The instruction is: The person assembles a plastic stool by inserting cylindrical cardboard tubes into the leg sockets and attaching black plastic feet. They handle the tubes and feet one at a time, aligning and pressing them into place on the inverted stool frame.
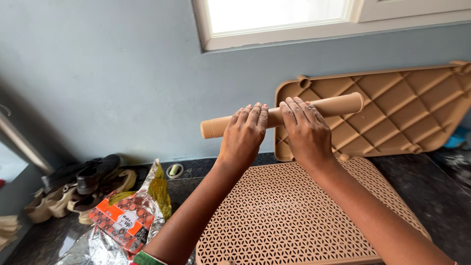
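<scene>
A long tan plastic tube [282, 115] is held up in the air in front of the blue-grey wall [108, 83], lying nearly level with its right end tipped a little higher than its left. The left hand [244, 135] is wrapped over it from above, fingers curled across the top just left of the middle, and the right hand [305, 130] grips it the same way right beside, the two hands almost touching. Both ends of the tube stick out free past the hands, the left end showing a slightly wider collar. Directly below the forearms sits a tan panel [279, 216] pierced all over with a fine lattice pattern, lying flat on the dark stone floor [441, 191]. Behind the tube, a second tan panel [392, 110] with raised diamond ribbing leans tilted against the wall, its lower edge near the far edge of the lattice panel. Off to the left, a crumpled silver and orange foil bag [125, 221] lies on the floor, and beyond it a heap of dark and beige shoes [81, 186] is pushed against the wall. A white-framed window [274, 22] runs above.
</scene>
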